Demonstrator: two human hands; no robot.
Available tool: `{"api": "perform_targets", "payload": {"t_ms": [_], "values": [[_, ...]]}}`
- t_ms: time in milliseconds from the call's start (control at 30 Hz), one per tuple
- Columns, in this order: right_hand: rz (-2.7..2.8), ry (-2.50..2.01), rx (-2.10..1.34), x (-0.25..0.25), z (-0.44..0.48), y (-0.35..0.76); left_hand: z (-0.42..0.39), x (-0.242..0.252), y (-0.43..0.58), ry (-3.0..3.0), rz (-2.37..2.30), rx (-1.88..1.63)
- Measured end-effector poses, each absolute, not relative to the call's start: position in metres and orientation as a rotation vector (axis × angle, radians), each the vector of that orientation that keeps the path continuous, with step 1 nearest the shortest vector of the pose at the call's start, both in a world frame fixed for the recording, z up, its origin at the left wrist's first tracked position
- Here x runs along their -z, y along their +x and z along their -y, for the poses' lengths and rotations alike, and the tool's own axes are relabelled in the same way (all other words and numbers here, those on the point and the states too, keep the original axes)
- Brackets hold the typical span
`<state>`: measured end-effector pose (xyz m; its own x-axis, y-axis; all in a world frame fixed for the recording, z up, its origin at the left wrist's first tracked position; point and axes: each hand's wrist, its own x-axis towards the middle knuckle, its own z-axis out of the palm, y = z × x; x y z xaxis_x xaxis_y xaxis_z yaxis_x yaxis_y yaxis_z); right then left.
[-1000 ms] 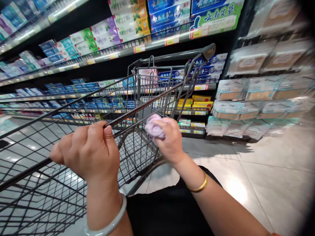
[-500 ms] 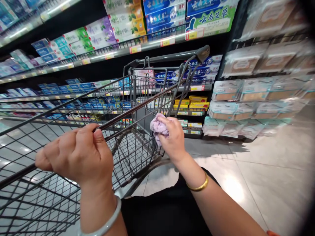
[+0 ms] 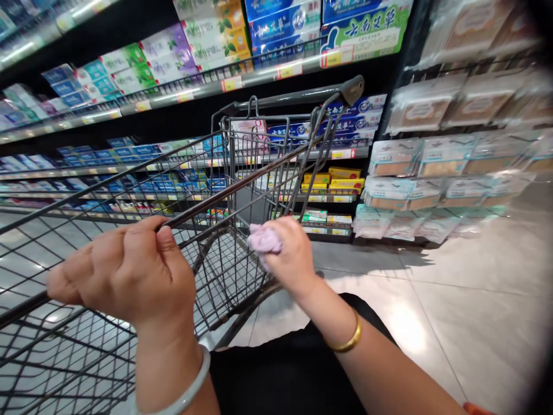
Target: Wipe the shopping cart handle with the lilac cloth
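Observation:
A dark wire shopping cart (image 3: 233, 193) stands in front of me, its grey handle (image 3: 298, 98) at the far end. My left hand (image 3: 129, 271) is wrapped round the cart's top side rail. In my right hand (image 3: 291, 253) is a bunched pale purple cloth (image 3: 264, 238), held against or close to the wires of the cart's side, below the rail. Whether the cloth touches the wires cannot be made out. The fingertips of the right hand are partly hidden by the cloth.
Shelves with many toothpaste boxes (image 3: 283, 31) run behind the cart. At the right hang clear packs (image 3: 397, 155) on hooks. Yellow boxes (image 3: 345, 181) sit on a lower shelf. Shiny floor tiles (image 3: 415, 311) reach out at the right, and black clothing (image 3: 285, 374) covers my lap.
My right hand has moved down and to the left with the cloth along the cart's side. My left hand keeps its hold on the rail. The view has shifted slightly.

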<state>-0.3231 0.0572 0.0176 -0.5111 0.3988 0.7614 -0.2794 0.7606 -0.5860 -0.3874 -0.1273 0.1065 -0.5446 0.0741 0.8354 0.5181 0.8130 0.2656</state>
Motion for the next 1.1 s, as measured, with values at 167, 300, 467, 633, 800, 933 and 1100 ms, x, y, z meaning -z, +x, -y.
{"api": "perform_targets", "payload": {"t_ms": [167, 300, 467, 633, 800, 933, 1100], "values": [[2.008, 0.269, -0.634, -0.019, -0.050, -0.323, 0.124, -0.104, -0.388, -0.369, 1.979, 0.402], [1.735, -0.206, -0.759, -0.022, -0.076, -0.332, 0.122, -0.105, -0.383, -0.391, 1.993, 0.372], [1.945, 0.248, -0.728, -0.021, -0.022, -0.329, 0.127, -0.105, -0.383, -0.429, 2.027, 0.344], [1.825, 0.208, -0.732, -0.022, -0.035, -0.331, 0.130, -0.104, -0.382, -0.475, 1.968, 0.382], [1.760, -0.076, -0.738, -0.016, -0.051, -0.331, 0.128, -0.101, -0.388, -0.478, 1.862, 0.436], [2.006, 0.375, -0.644, -0.013, -0.018, -0.325, 0.127, -0.099, -0.394, -0.477, 1.779, 0.436], [1.684, -0.110, -0.877, -0.016, -0.057, -0.334, 0.126, -0.102, -0.389, -0.478, 1.845, 0.465]]}}
